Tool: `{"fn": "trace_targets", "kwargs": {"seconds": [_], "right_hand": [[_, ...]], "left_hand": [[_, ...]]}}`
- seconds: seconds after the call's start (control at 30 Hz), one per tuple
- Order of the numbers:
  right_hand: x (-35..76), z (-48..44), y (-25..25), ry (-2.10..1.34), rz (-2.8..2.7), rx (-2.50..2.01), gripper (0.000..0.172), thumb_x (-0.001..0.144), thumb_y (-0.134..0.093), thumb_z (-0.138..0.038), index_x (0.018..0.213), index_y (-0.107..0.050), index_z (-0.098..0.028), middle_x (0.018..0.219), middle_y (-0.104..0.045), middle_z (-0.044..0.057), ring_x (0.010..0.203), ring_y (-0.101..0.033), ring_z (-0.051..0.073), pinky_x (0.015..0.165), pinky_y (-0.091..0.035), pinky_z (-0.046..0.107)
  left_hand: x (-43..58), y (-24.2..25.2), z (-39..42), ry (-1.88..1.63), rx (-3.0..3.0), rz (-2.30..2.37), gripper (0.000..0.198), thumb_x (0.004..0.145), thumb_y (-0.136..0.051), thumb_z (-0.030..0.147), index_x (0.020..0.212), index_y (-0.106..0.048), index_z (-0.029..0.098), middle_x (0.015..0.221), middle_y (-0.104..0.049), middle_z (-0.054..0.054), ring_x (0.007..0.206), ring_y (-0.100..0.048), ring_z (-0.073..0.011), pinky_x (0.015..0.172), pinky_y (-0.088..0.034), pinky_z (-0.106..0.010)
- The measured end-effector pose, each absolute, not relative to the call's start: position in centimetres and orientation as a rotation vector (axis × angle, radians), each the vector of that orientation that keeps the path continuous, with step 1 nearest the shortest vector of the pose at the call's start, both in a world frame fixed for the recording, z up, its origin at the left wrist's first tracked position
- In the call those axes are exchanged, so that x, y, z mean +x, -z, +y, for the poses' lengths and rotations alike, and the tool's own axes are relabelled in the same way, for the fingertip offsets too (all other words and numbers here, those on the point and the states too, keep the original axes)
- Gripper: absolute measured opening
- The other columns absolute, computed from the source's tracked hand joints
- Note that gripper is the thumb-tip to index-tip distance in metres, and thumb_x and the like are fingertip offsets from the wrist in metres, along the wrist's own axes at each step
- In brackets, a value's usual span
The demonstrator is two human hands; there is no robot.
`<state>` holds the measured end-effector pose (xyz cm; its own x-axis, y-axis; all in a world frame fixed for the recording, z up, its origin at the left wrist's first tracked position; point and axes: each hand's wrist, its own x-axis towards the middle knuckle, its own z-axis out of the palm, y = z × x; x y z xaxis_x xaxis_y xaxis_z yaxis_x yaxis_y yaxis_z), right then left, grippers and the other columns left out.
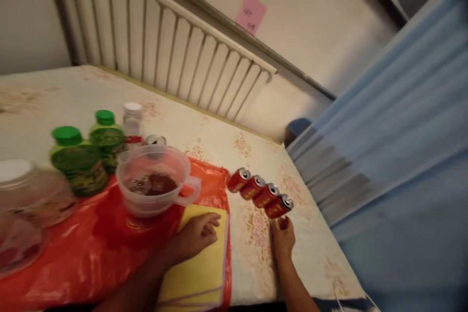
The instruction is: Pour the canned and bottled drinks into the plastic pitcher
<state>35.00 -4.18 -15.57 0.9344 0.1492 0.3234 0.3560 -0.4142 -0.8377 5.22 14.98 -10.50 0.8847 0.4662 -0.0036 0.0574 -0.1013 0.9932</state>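
I see my right hand (282, 236) flat on the surface (204, 131), fingers loose and released, its fingertips touching the nearest of four red cans (260, 192). The cans lie on their sides, packed side by side in a slanted row near the right edge of the surface, silver tops facing up and away from me. My left hand (195, 236) rests palm down on a yellow pad (197, 273), fingers spread and relaxed, grasping nothing. The pad sits on an orange plastic bag (98, 248) spread over the patterned cloth. Just beyond my left hand stands a clear plastic jug (155, 183) with a handle and a little dark liquid in the bottom. To the left of it are two green-capped bottles (82, 156), and behind the jug a small clear bottle with a white cap (132, 119). A clear container (25, 200) shows blurred at the left edge. A white radiator (164, 44) runs along the wall, and a pink note (250, 13) sticks above it. Blue fabric (395, 146) hangs at the right.
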Motion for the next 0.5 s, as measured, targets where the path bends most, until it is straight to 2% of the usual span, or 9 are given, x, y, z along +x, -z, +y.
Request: {"fn": "trace_targets", "kwargs": {"seconds": [0.13, 0.27, 0.5], "right_hand": [[32.5, -6.0, 16.3, 0.259, -0.284, -2.061, 0.057, 0.067, -0.060, -0.053, 0.107, -0.062, -0.012, 0.085, -0.067, 0.009, 0.080, -0.062, 0.028, 0.079, -0.047, 0.042], [28.8, -5.5, 16.2, 0.132, -0.365, -2.053, 0.056, 0.072, -0.058, -0.059, 0.105, -0.064, -0.014, 0.091, -0.069, 0.010, 0.085, -0.065, 0.028, 0.079, -0.050, 0.040], [23.8, 4.0, 9.1, -0.045, -0.830, -1.767, 0.040, 0.080, -0.060, -0.048, 0.106, -0.062, -0.017, 0.090, -0.071, 0.007, 0.069, -0.065, 0.021, 0.066, -0.054, 0.034]], "left_hand": [[4.4, 10.4, 14.6, -0.390, 1.618, 0.396, 0.051, 0.071, -0.058, 0.021, 0.122, -0.059, 0.014, 0.107, -0.067, -0.010, 0.082, -0.063, -0.0165, 0.078, -0.053, -0.031], [3.5, 10.5, 14.3, -0.406, 1.607, 0.396, 0.052, 0.070, -0.058, 0.017, 0.122, -0.059, 0.014, 0.108, -0.067, -0.010, 0.083, -0.063, -0.0160, 0.077, -0.053, -0.030], [2.0, 10.5, 14.4, -0.443, 1.596, 0.397, 0.054, 0.067, -0.061, 0.016, 0.121, -0.060, 0.016, 0.107, -0.068, -0.008, 0.083, -0.063, -0.0161, 0.075, -0.053, -0.029]]}}
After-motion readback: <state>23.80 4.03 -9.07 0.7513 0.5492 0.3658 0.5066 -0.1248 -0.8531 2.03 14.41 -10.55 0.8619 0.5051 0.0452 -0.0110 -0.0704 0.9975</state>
